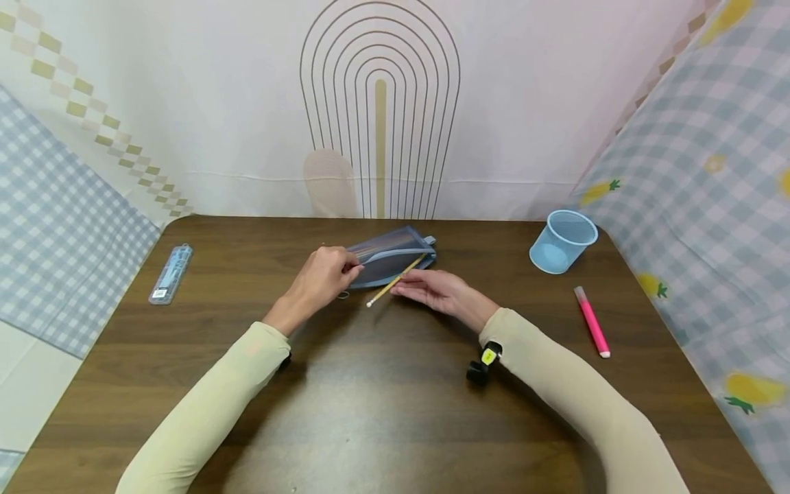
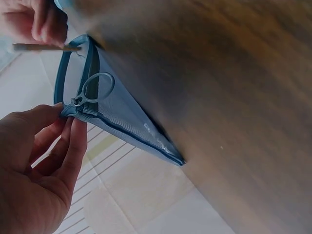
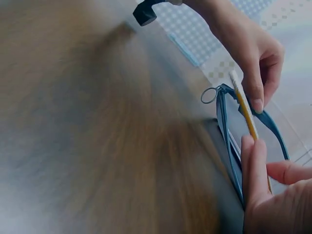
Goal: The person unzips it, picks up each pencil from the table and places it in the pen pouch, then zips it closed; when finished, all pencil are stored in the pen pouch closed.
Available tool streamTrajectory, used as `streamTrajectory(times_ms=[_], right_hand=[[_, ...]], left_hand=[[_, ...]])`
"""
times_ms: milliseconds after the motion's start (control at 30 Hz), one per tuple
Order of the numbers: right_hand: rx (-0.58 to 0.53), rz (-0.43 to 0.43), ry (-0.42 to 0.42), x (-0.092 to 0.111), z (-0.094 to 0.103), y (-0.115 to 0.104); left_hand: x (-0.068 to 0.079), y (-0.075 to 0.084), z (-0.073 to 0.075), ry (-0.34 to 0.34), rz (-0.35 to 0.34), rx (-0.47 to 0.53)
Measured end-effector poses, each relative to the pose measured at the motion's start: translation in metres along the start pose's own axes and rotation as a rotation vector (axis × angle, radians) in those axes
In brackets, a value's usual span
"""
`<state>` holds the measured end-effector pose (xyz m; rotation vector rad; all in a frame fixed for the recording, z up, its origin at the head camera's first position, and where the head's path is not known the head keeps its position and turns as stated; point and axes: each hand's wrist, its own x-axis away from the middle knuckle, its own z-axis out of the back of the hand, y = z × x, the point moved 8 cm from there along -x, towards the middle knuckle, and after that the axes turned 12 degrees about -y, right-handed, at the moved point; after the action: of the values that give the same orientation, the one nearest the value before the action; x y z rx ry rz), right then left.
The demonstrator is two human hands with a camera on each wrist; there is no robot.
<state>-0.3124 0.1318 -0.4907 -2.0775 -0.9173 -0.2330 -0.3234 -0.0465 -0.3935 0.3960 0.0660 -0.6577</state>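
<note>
A blue mesh zip pencil case (image 1: 398, 240) lies toward the back of the table, its zipper side gaping. My left hand (image 1: 319, 276) pinches the case's rim near the zipper end, between thumb and fingers; a round zipper ring (image 2: 99, 86) hangs beside it. Between the fingers of my right hand (image 1: 441, 291) is a yellow pencil (image 1: 387, 288), held at a slant. Its white eraser end points toward me, and its far end reaches over the case's opening at the right. Long thin items show through the mesh inside.
A light blue mesh pen cup (image 1: 558, 250) stands at the back right. In front of it lies a pink marker (image 1: 592, 322). A slim clear-blue case (image 1: 171, 274) lies at the far left. Patterned cloth (image 1: 247, 103) hangs behind and at both sides of the table.
</note>
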Motion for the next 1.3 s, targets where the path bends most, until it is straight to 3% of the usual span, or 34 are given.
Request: streamTrajectory(times_ms=[267, 500, 833, 933, 1033, 1167, 1300], right_hand=[[-0.059, 0.078, 0.131, -0.020, -0.006, -0.005], [-0.039, 0.128, 0.204, -0.033, -0.015, -0.003], [-0.020, 0.107, 0.173, -0.025, -0.018, 0.004], [0.191, 0.090, 0.109, -0.016, -0.026, 0.008], [0.642, 0.157, 0.022, -0.008, -0.042, 0.006], [1.279, 0.352, -0.017, 0.002, -0.068, 0.002], [1.689, 0.483, -0.082, 0.004, -0.096, 0.012]], left_hand=[[-0.001, 0.001, -0.001, -0.003, -0.001, 0.004], [0.000, 0.000, -0.005, -0.059, 0.030, 0.030], [-0.003, -0.003, -0.010, -0.148, 0.038, 0.039], [-0.002, -0.004, -0.010, -0.166, 0.012, 0.046], [0.000, -0.009, -0.010, -0.194, -0.012, 0.073], [0.004, -0.017, -0.009, -0.229, -0.041, 0.094], [0.011, -0.022, -0.009, -0.279, -0.067, 0.069]])
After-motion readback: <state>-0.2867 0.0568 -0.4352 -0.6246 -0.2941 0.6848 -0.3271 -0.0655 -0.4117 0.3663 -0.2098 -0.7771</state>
